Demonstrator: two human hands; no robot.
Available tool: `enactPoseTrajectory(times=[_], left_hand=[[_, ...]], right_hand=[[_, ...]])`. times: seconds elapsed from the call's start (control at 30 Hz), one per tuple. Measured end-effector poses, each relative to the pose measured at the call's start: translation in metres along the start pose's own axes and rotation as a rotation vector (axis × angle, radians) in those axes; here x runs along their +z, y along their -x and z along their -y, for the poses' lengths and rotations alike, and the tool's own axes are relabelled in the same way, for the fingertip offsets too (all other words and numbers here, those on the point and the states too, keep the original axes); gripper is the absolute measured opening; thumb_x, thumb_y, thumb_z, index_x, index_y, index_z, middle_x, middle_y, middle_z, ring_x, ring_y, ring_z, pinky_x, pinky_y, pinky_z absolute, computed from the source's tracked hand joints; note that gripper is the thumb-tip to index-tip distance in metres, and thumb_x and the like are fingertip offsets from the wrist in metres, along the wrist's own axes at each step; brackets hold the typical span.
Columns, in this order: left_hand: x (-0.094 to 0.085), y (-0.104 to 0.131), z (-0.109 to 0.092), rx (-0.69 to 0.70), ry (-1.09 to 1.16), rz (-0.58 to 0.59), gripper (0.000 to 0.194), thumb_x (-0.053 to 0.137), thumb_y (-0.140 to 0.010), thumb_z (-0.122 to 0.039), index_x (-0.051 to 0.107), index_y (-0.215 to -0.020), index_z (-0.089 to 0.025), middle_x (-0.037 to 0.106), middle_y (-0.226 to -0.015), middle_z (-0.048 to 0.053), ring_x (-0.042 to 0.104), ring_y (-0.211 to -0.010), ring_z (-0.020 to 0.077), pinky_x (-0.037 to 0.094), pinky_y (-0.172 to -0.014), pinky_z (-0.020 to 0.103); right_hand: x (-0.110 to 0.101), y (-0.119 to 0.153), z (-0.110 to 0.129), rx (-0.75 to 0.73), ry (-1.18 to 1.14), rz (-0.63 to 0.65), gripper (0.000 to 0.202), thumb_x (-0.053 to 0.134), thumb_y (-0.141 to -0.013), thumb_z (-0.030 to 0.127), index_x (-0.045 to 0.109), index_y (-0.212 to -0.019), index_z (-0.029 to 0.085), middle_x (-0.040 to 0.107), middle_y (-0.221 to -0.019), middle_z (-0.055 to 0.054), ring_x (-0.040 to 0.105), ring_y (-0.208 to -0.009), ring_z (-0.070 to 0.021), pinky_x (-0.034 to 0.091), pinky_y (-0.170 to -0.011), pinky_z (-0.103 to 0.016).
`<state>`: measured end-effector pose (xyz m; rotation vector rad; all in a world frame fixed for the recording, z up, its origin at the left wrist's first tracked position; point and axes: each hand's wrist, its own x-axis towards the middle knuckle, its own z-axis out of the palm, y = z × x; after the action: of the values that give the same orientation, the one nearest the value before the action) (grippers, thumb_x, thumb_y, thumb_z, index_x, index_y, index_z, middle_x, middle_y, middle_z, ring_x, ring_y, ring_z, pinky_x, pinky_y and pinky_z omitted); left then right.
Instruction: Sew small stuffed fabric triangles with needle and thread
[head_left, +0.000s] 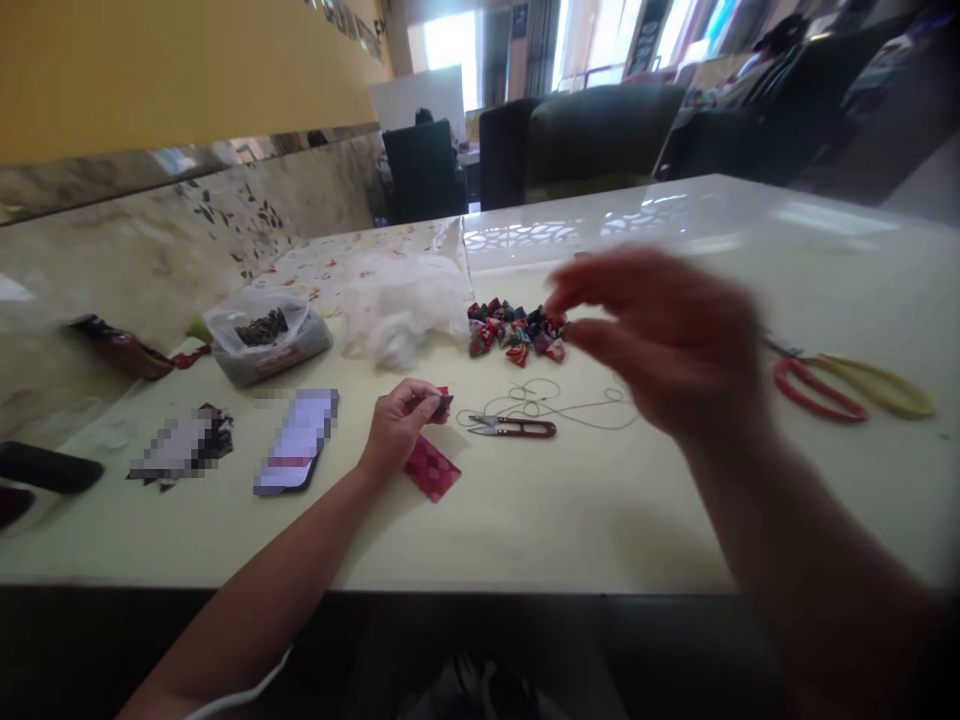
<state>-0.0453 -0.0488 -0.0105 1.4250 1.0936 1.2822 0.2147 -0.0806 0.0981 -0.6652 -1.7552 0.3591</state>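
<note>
My left hand [399, 425] pinches a small dark piece of fabric [445, 404] with a bit of red at its edge. Just below that hand, a pink-red patterned fabric square [433, 470] lies on the table. My right hand [660, 330] is raised at the right, blurred by motion, with thumb and forefinger curled towards each other. Whatever sits between its fingertips is too small and smeared to make out. Between the hands lie thread snips [514, 427] and a loose, looping thread [570, 408]. Behind them is a pile of small stuffed fabric pieces [516, 330].
Red-and-yellow-handled scissors [821, 390] lie at the right. To the left are a phone [298, 440], dark fabric scraps [217, 432], a plastic bag [262, 350] with dark filling and a black case [51, 468]. White stuffing [397, 330] lies at the back. Chairs [600, 140] stand beyond the table.
</note>
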Motion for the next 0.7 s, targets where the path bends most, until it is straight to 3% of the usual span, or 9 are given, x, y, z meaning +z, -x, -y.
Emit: enactPoseTrajectory(times=[0.03,0.1,0.17,0.23,0.33,0.47,0.7], left_hand=[[-0.001,0.000,0.000,0.001,0.001,0.006,0.024,0.074,-0.081,-0.033,0.066,-0.088,-0.012,0.070,-0.076,0.003,0.067,-0.067,0.0121,0.056,-0.071,0.026],[-0.002,-0.001,0.000,0.001,-0.001,0.014,0.024,0.074,-0.081,-0.034,0.067,-0.088,-0.012,0.070,-0.076,0.003,0.067,-0.067,0.0124,0.057,-0.070,0.026],[-0.003,-0.002,0.000,0.001,-0.006,0.017,0.024,0.074,-0.080,-0.034,0.067,-0.088,-0.012,0.070,-0.076,0.003,0.067,-0.067,0.0127,0.057,-0.070,0.026],[-0.005,-0.002,0.000,0.003,-0.011,0.016,0.022,0.074,-0.081,-0.033,0.067,-0.087,-0.013,0.069,-0.076,0.003,0.067,-0.067,0.0127,0.057,-0.071,0.026],[-0.004,-0.002,-0.001,0.013,-0.012,0.030,0.020,0.072,-0.083,-0.032,0.067,-0.086,-0.014,0.068,-0.081,0.003,0.067,-0.069,0.0128,0.058,-0.072,0.027],[-0.006,-0.004,-0.003,0.029,-0.012,0.036,0.020,0.071,-0.083,-0.033,0.067,-0.085,-0.014,0.065,-0.089,0.004,0.067,-0.072,0.0143,0.059,-0.071,0.029],[-0.025,-0.015,0.000,0.045,-0.025,-0.117,0.018,0.072,-0.082,-0.031,0.067,-0.089,-0.015,0.065,-0.090,0.002,0.067,-0.071,0.0126,0.058,-0.072,0.027]], right_hand=[[0.009,-0.003,-0.021,0.134,0.064,0.063,0.004,0.068,-0.089,0.024,0.072,-0.090,0.024,0.072,-0.088,-0.003,0.064,-0.072,-0.0147,0.052,-0.063,-0.030],[0.027,-0.003,-0.064,0.276,0.337,0.261,0.014,0.063,-0.089,0.018,0.070,-0.077,0.018,0.070,-0.083,-0.005,0.064,-0.076,-0.0168,0.049,-0.070,-0.031],[0.041,0.004,-0.101,0.397,0.598,0.488,0.019,0.056,-0.089,0.013,0.069,-0.075,0.014,0.071,-0.090,-0.010,0.065,-0.085,-0.0206,0.046,-0.075,-0.033],[0.050,0.014,-0.124,0.422,0.737,0.623,0.018,0.054,-0.089,0.013,0.070,-0.080,0.012,0.071,-0.100,-0.012,0.064,-0.092,-0.0225,0.043,-0.079,-0.033],[0.056,0.023,-0.134,0.361,0.849,0.705,0.018,0.053,-0.090,0.015,0.070,-0.089,0.011,0.068,-0.108,-0.015,0.061,-0.099,-0.0249,0.041,-0.077,-0.032],[0.059,0.025,-0.132,0.290,0.954,0.808,0.023,0.046,-0.088,0.006,0.068,-0.095,0.010,0.066,-0.105,-0.018,0.058,-0.100,-0.0277,0.037,-0.074,-0.035],[0.059,0.035,-0.134,0.234,0.961,0.822,0.024,0.044,-0.085,0.000,0.064,-0.097,0.010,0.063,-0.101,-0.018,0.052,-0.097,-0.0276,0.033,-0.077,-0.036]])
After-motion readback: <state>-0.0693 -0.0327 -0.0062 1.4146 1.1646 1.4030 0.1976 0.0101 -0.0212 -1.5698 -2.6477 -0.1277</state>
